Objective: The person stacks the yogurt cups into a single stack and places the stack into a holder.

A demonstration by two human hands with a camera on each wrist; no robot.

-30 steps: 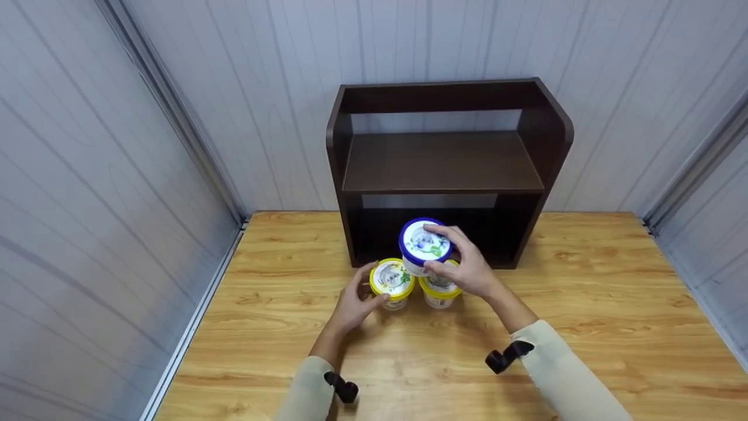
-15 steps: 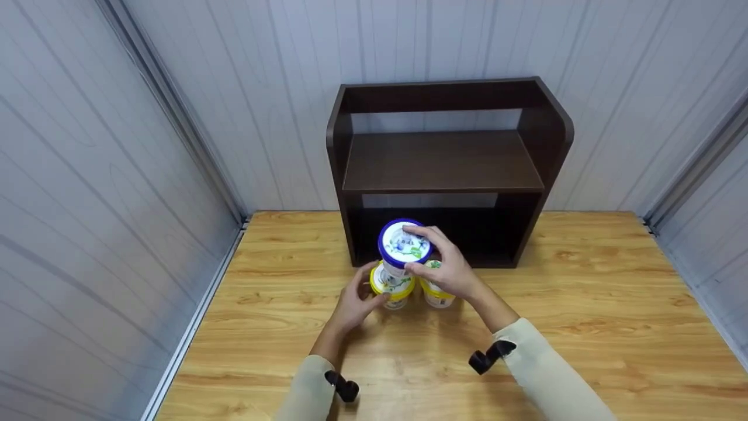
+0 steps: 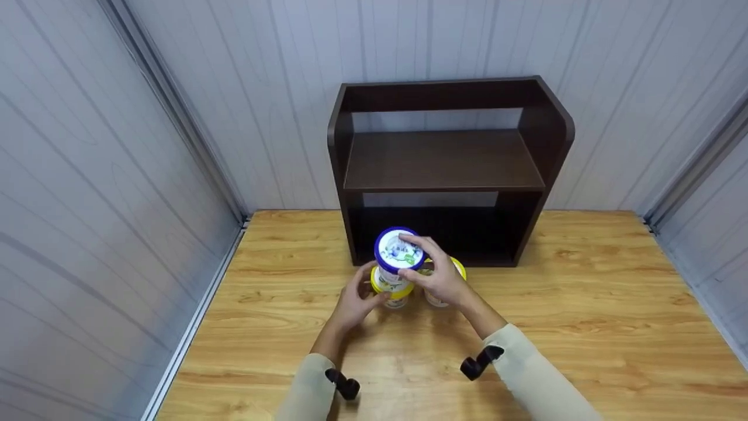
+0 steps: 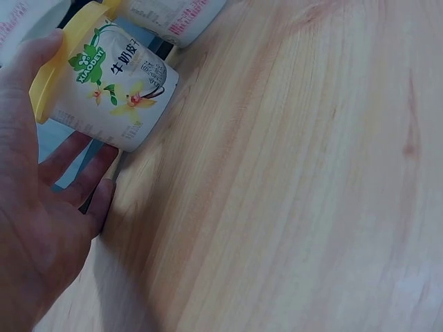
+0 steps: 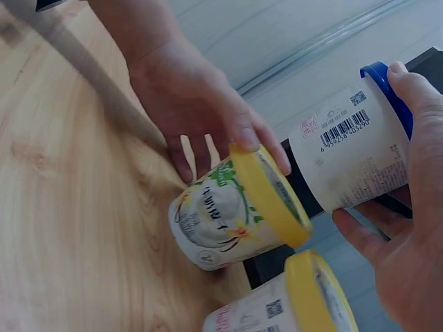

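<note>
A white cup with a blue lid [image 3: 392,250] is held by my right hand [image 3: 442,279], its thumb and fingers around the lid's rim. It hangs above a white, flower-printed cup with a yellow lid [image 3: 395,290]. Whether its base [image 5: 311,176] touches that lid, I cannot tell. My left hand [image 3: 352,304] grips this lower cup, thumb at the lid's edge in the left wrist view. Just right of it stands a second yellow-lidded cup [image 3: 436,300], partly hidden behind my right hand. Both yellow-lidded cups are upright on the wooden table.
A dark brown two-tier shelf [image 3: 444,158] stands on the wooden table [image 3: 280,280] directly behind the cups. Pale panelled walls [image 3: 280,105] enclose the table at the back and both sides.
My right hand has carried the blue-lidded cup left and then lower, from above the right yellow-lidded cup to above the left one. My left hand stays in place.
</note>
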